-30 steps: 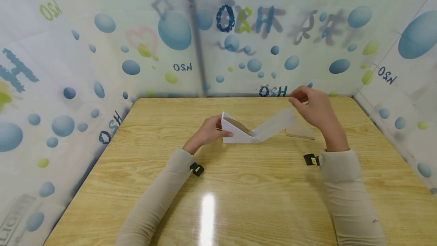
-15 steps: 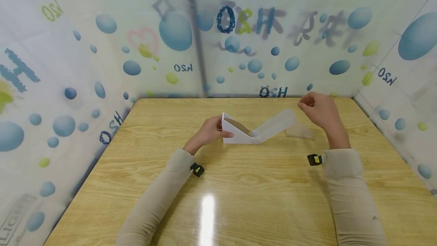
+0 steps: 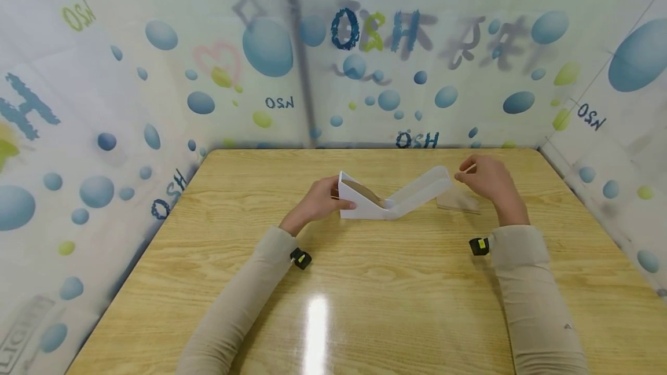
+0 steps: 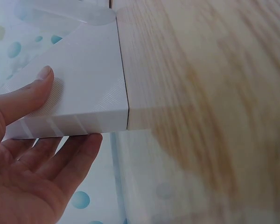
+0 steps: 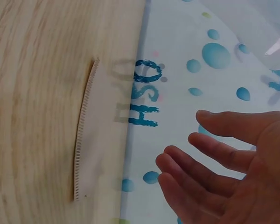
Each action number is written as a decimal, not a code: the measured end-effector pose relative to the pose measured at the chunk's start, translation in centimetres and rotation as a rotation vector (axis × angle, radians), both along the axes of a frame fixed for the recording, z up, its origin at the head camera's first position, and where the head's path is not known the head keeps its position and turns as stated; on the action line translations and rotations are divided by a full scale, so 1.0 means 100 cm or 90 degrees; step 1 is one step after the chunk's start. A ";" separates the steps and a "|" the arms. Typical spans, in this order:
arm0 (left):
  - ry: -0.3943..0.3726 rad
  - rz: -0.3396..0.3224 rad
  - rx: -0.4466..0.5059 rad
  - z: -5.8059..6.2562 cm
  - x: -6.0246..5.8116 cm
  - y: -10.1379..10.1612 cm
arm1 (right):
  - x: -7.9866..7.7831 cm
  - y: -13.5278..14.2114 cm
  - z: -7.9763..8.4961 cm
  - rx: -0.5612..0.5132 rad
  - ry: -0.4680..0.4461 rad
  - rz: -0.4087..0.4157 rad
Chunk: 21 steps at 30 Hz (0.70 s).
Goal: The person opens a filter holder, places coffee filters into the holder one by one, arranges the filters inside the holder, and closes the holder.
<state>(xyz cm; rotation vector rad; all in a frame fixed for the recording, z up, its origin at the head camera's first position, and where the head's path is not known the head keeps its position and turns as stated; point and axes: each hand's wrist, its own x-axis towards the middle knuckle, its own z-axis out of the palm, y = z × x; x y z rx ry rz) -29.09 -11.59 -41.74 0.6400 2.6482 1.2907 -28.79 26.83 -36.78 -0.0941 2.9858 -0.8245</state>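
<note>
Head view: the white box (image 3: 359, 205) stands on the table (image 3: 406, 294), its clear lid (image 3: 421, 190) raised; I'm probably steadying it. Left wrist: my left hand (image 4: 32, 179) grips its end; the next move likely calls for firmness there. Right wrist: my right hand (image 5: 238, 186), fingers loose, holds nothing near the paper filter (image 5: 91, 140).

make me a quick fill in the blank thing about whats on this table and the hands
1. The left hand grips a box whose colour is ____.
2. The box's translucent lid is ____, not closed.
3. Of the two hands, the tan paper piece lies nearer the ____ one.
4. The right hand holds ____.

Missing words: white; open; right; nothing.
</note>
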 end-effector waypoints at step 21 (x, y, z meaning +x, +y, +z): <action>0.000 0.000 -0.001 -0.001 -0.001 -0.001 | -0.006 0.009 -0.021 0.056 -0.160 0.021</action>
